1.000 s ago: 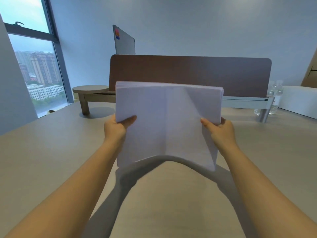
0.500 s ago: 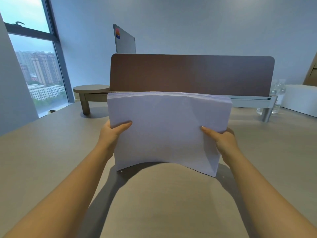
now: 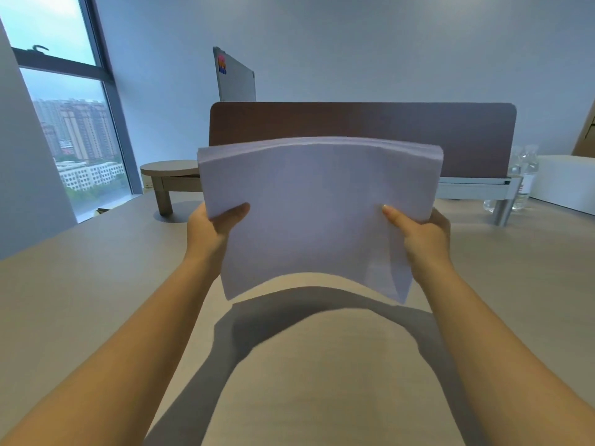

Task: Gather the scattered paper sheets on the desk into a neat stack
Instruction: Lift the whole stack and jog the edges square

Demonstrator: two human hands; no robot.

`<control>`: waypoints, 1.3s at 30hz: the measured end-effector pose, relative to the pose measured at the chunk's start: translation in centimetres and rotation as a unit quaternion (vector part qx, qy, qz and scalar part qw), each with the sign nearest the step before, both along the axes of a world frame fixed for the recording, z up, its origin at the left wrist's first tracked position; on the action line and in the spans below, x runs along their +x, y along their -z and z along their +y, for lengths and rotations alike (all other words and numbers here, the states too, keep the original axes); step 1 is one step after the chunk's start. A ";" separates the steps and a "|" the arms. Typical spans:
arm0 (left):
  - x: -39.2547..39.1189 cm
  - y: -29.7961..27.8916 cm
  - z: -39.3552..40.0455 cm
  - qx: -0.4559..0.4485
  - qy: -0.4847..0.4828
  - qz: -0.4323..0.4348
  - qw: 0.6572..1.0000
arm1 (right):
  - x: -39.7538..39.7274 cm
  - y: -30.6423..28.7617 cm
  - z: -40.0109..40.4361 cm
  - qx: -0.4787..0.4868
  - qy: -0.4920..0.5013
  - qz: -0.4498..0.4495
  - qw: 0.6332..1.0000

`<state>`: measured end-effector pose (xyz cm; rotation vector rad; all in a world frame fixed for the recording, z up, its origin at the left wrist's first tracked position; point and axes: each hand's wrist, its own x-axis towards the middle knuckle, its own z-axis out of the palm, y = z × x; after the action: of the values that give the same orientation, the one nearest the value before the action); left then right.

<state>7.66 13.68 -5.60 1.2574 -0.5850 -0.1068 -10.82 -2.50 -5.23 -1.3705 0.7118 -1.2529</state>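
Stack (image 3: 318,210) of white sheets held upright, clear of the counter (image 3: 80,284), lower edge bowed upward, shadow beneath. Left hand (image 3: 211,231) clamps the left edge, thumb on the near face; right hand (image 3: 421,235) clamps the right edge likewise. Behind: brown divider (image 3: 467,136), riser shelf (image 3: 167,170), bottles (image 3: 523,178) far right, window (image 3: 70,123) left.
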 end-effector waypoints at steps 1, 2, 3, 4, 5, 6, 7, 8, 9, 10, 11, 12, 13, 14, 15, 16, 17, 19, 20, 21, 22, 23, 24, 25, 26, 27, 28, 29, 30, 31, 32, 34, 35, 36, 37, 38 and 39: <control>0.2 0.4 0.2 0.015 0.016 -0.005 1.000 | -0.3 0.4 -0.3 0.015 -0.019 0.006 1.000; 0.5 1.3 0.4 0.034 0.027 0.000 0.999 | -0.7 1.0 -0.6 0.030 -0.036 0.022 0.999; 0.6 2.0 0.6 0.049 0.034 0.012 0.998 | -0.9 1.7 -0.8 0.042 -0.048 0.039 0.997; 0.8 2.6 0.6 0.057 0.036 0.023 0.997 | -1.0 2.1 -0.9 0.050 -0.057 0.049 0.996; 0.8 2.9 0.6 0.061 0.036 0.029 0.997 | -1.1 2.3 -1.0 0.055 -0.062 0.054 0.995; 0.9 3.0 0.5 0.067 0.035 0.031 0.997 | -1.0 2.3 -1.1 0.055 -0.065 0.055 0.995; 0.9 2.9 0.4 0.074 0.033 0.030 0.996 | -1.0 2.2 -1.1 0.049 -0.065 0.059 0.995; 0.9 2.9 0.2 0.080 0.029 0.029 0.996 | -0.9 2.2 -1.1 0.038 -0.062 0.064 0.995; 0.9 2.8 0.1 0.082 0.023 0.029 0.996 | -0.9 2.2 -1.0 0.028 -0.057 0.069 0.996; 0.8 2.9 -0.1 0.079 0.016 0.032 0.996 | -0.8 2.4 -1.0 0.021 -0.049 0.071 0.996; 0.7 2.9 -0.2 0.073 0.009 0.039 0.997 | -0.8 2.6 -0.9 0.016 -0.041 0.071 0.997; 0.5 2.8 -0.3 0.067 0.002 0.045 0.997 | -0.7 2.7 -0.8 0.014 -0.034 0.067 0.997; 0.4 2.8 -0.4 0.064 -0.007 0.051 0.997 | -0.6 2.8 -0.7 0.012 -0.027 0.064 0.998; 0.2 2.7 -0.6 0.067 -0.017 0.052 0.996 | -0.4 2.9 -0.6 0.012 -0.018 0.062 0.998; 0.1 2.5 -0.7 0.074 -0.027 0.049 0.996 | -0.2 2.8 -0.5 0.012 -0.011 0.060 0.998; -0.1 2.3 -0.7 0.081 -0.036 0.041 0.995 | 0.0 2.6 -0.3 0.012 -0.004 0.057 0.998; -0.2 1.9 -0.7 0.081 -0.041 0.034 0.995 | 0.2 2.2 -0.2 0.010 0.003 0.053 0.999; -0.2 0.8 -0.7 0.049 -0.032 0.035 0.998 | 0.4 1.0 -0.1 0.001 0.016 0.036 0.999; -0.2 0.3 -0.5 0.030 -0.023 0.035 0.999 | 0.3 0.4 -0.1 -0.003 0.018 0.030 0.999; -0.1 0.0 -0.3 0.020 -0.010 0.031 0.999 | 0.2 -0.1 -0.1 -0.005 0.014 0.029 0.999; 0.1 0.1 -0.1 0.020 0.006 0.019 1.000 | -0.1 -0.2 -0.2 -0.002 0.003 0.029 1.000; 0.2 0.4 0.2 0.031 0.023 0.009 0.999 | -0.3 0.0 -0.4 0.008 -0.015 0.029 0.999; 0.3 1.1 0.5 0.048 0.037 0.006 0.998 | -0.6 0.6 -0.5 0.023 -0.031 0.030 0.999; 0.3 1.8 0.6 0.066 0.049 0.015 0.996 | -1.0 1.3 -0.6 0.041 -0.042 0.034 0.998; 0.4 2.5 0.7 0.082 0.059 0.027 0.995 | -1.2 2.0 -0.7 0.055 -0.047 0.038 0.997; 0.4 3.0 0.7 0.094 0.067 0.037 0.993 | -1.3 2.4 -0.8 0.064 -0.052 0.043 0.996; 0.4 3.2 0.6 0.098 0.072 0.042 0.992 | -1.4 2.7 -1.0 0.067 -0.058 0.046 0.995; 0.4 3.2 0.4 0.099 0.070 0.041 0.992 | -1.4 2.7 -1.1 0.066 -0.062 0.048 0.995; 0.5 3.2 0.3 0.099 0.059 0.037 0.993 | -1.4 2.8 -1.2 0.064 -0.061 0.050 0.995; 0.4 3.2 0.0 0.100 0.042 0.032 0.994 | -1.4 2.9 -1.2 0.059 -0.054 0.051 0.995; 0.4 3.2 -0.2 0.101 0.023 0.029 0.994 | -1.3 3.0 -1.2 0.052 -0.044 0.053 0.996; 0.0 3.3 -0.6 0.099 -0.010 0.034 0.994 | -1.1 3.4 -0.8 0.033 -0.020 0.054 0.998; -0.3 3.3 -0.7 0.101 -0.022 0.034 0.994 | -0.9 3.5 -0.6 0.025 -0.008 0.054 0.998; -0.5 3.2 -0.8 0.106 -0.032 0.031 0.993 | -0.7 3.4 -0.3 0.022 0.001 0.055 0.998; -0.8 3.0 -0.9 0.110 -0.041 0.025 0.993 | -0.5 3.3 -0.1 0.021 0.007 0.054 0.998; -1.0 2.7 -0.9 0.109 -0.049 0.020 0.993 | -0.3 3.0 0.2 0.018 0.010 0.052 0.998; -1.3 2.3 -0.8 0.101 -0.055 0.020 0.993 | -0.1 2.6 0.3 0.014 0.013 0.047 0.999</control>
<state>6.39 12.87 -7.89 1.4775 -0.4787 -0.1001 -10.94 -2.15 -7.78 -1.4076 0.8118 -1.2000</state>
